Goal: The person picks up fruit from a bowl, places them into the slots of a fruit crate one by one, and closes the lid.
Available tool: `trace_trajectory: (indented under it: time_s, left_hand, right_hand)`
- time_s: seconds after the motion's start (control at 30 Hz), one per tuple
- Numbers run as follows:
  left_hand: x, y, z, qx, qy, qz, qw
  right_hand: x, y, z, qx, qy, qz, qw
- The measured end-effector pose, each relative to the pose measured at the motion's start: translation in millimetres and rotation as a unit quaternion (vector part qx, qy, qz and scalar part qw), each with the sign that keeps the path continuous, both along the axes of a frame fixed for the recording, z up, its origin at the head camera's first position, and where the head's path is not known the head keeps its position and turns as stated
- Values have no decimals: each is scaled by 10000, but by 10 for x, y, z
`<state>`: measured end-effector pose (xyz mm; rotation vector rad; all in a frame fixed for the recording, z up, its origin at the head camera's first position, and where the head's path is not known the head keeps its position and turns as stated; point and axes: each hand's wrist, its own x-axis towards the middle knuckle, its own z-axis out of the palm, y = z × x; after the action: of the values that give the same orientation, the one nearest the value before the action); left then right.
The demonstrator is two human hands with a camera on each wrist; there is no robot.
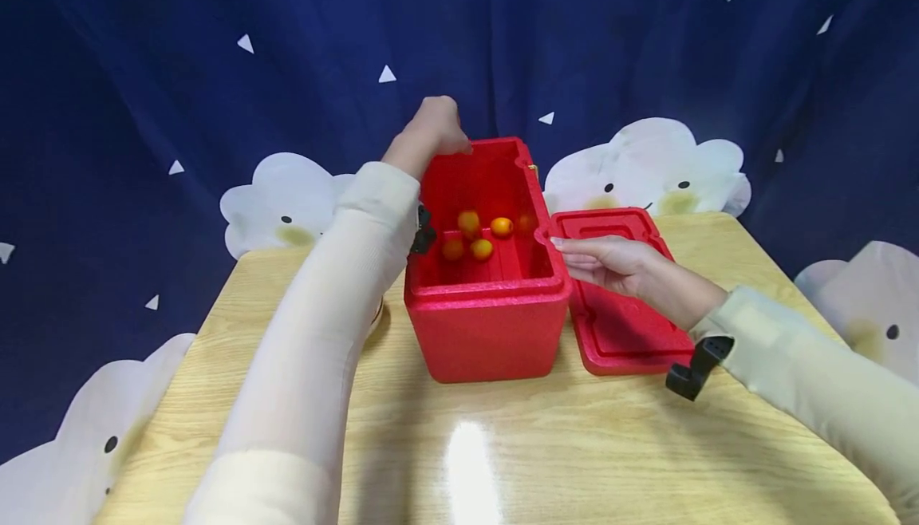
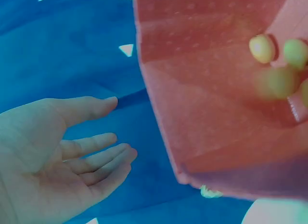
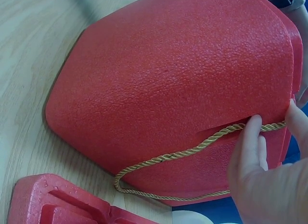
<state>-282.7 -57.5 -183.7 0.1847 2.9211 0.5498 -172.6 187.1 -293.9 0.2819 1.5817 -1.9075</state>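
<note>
An open red foam box [image 1: 488, 325] stands mid-table with several small orange fruits [image 1: 481, 248] on its floor. Its red lid [image 1: 617, 325] lies flat on the table just right of it. My left hand [image 1: 431, 130] hovers at the box's far left corner. In the left wrist view that left hand [image 2: 53, 156] has relaxed, empty fingers beside the box wall [image 2: 216, 113], with the fruits [image 2: 262, 47] blurred inside. My right hand [image 1: 610, 262] reaches over the lid with straight fingers to the box's right rim. In the right wrist view the right hand [image 3: 260, 171] touches the box's outer wall [image 3: 183, 89] at a gold rope handle [image 3: 183, 152].
The box stands on a light wooden table [image 1: 502, 445]. A dark blue curtain [image 1: 143, 70] with white cloud shapes hangs behind and around the table. A black wrist mount [image 1: 696, 365] sits on my right sleeve. A corner of the lid [image 3: 57, 205] shows in the right wrist view.
</note>
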Motion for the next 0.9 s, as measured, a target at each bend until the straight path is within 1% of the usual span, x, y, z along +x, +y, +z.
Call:
trace_trajectory:
  time_s: [0.1, 0.2, 0.3, 0.37, 0.43, 0.5, 0.67, 0.77, 0.9]
  left_hand:
    - [18, -65, 70, 84, 210, -58, 9997]
    - [56, -200, 120, 369, 391, -79, 9985]
    - [115, -409, 105, 767, 613, -61, 9952]
    - [156, -575, 48, 1001, 732, -65, 9923]
    - [194, -749, -54, 1226, 857, -39, 9887]
    - [225, -921, -188, 1414, 970, -16, 9852]
    - [310, -1306, -603, 1901, 1133, 195, 9750]
    - [374, -1486, -840, 2095, 1104, 364, 9709]
    - [469, -1664, -1114, 2237, 898, 526, 9691]
  right_hand:
    - [-5, 3, -15, 36, 26, -15, 10000]
    - [-14, -2, -26, 101, 42, -60, 9999]
    - [-27, -10, -37, 76, 47, -80, 9999]
    - [-35, -14, -47, 9, 50, -66, 10000]
    - [-44, -16, -57, -50, 45, -57, 10000]
    - [-52, -19, -63, -74, 63, -41, 9999]
    - [-71, -14, -70, 46, 111, -36, 9999]
    - [-79, -9, -69, 88, 124, -42, 9999]
    - [-80, -9, -67, 51, 130, -45, 9999]
